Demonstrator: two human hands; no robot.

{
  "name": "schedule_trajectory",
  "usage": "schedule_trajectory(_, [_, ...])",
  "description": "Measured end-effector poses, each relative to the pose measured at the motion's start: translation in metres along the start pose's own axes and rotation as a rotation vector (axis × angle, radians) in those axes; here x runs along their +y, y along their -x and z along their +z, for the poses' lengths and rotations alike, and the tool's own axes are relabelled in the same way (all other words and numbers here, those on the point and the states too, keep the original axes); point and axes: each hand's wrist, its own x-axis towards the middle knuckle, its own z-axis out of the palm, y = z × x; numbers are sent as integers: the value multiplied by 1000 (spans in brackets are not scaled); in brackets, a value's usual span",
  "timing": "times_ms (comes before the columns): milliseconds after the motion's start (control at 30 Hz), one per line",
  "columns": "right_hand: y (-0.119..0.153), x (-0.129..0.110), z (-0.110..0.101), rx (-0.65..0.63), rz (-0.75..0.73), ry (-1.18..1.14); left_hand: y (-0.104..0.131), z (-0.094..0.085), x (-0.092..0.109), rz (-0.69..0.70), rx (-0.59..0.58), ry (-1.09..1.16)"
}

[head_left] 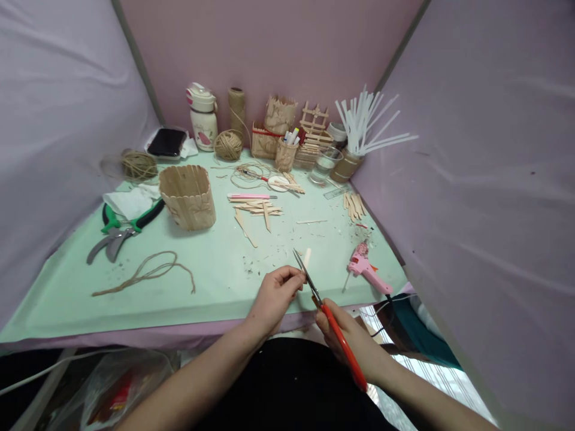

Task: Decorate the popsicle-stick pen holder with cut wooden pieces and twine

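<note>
Holding the scissors (335, 326) above the front edge of the worktop (224, 281), the right hand (357, 344) is wrapping its grip around orange-red handles, while slender silver blades are pointing forward, almost together. The left hand (275, 296) is curling beside them; what its grip is holding, I cannot tell. Just beyond, a pale strip (307, 257) is showing. Farther back, a small wooden pot (284, 158) is containing markers (291, 137), and a brown pot (345, 168) is carrying fanned white sticks (358, 124).

The black clothing (287, 398) is faintly specked; forearms (204, 365), left hand (275, 299) and right hand (356, 340) are bare.
</note>
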Motion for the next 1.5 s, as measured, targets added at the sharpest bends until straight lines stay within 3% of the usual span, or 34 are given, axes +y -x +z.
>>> schedule_trajectory(367, [1, -6, -14, -105, 135, 176, -3, 1, -4, -11, -23, -47])
schedule_trajectory(567, [-3, -21, -22, -250, 66, 117, -2, -4, 9, 38, -71, -155])
schedule_trajectory(1033, [-16, -17, -21, -198, 140, 266, -4, -7, 6, -118, -51, -39])
schedule_trajectory(1233, [-17, -2, -17, -158, 101, 236, -6, -13, 9, -71, -47, -69])
schedule_trajectory(1367, [-19, -9, -23, -94, 146, 43, -4, -19, 17, -87, -155, -189])
schedule_trajectory(1500, [-27, -32, -28, 59, -6, -20, -1, -21, 24, -68, -308, -463])
